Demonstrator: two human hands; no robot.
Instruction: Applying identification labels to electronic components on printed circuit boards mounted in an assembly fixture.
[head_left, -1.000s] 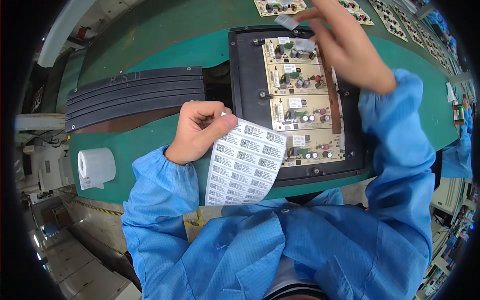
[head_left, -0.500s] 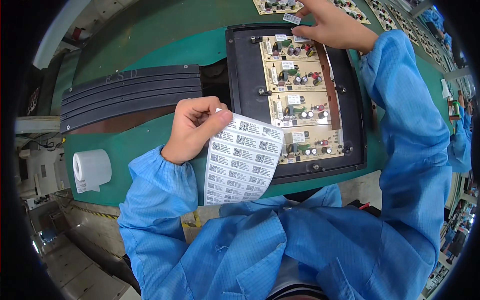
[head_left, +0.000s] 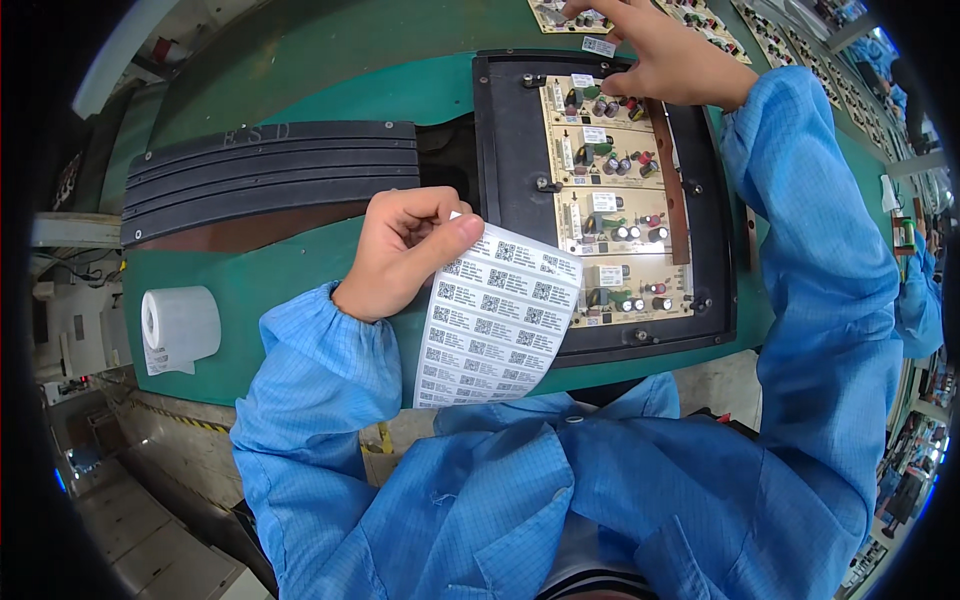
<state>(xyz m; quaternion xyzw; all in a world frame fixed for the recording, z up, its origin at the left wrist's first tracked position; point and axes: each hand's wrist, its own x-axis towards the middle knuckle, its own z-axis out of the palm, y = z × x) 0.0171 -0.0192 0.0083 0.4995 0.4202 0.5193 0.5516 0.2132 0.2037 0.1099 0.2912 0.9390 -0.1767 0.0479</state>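
My left hand (head_left: 415, 250) pinches the top corner of a white label sheet (head_left: 500, 310) printed with rows of small square codes; it hangs toward my chest. My right hand (head_left: 675, 62) reaches over the farthest circuit board (head_left: 590, 112), its thumb at that board's far edge. A small white label (head_left: 598, 47) clings to one fingertip of that hand, and the fingers are spread. Several tan circuit boards with capacitors and white block parts lie in a row in a black tray fixture (head_left: 515, 200). A brown bar (head_left: 672, 190) runs along their right side.
A roll of white labels (head_left: 180, 325) stands on the green table mat (head_left: 300, 290) at left. Behind it lies a black ridged panel (head_left: 270, 185). More circuit boards (head_left: 700, 28) line the far right. Another person's blue sleeve (head_left: 920, 310) shows at the right rim.
The view has shifted slightly, so the tray and boards appear farther right. My right fingers have spread away from the far board's edge, with the small label still on a fingertip. The left hand keeps the sheet.
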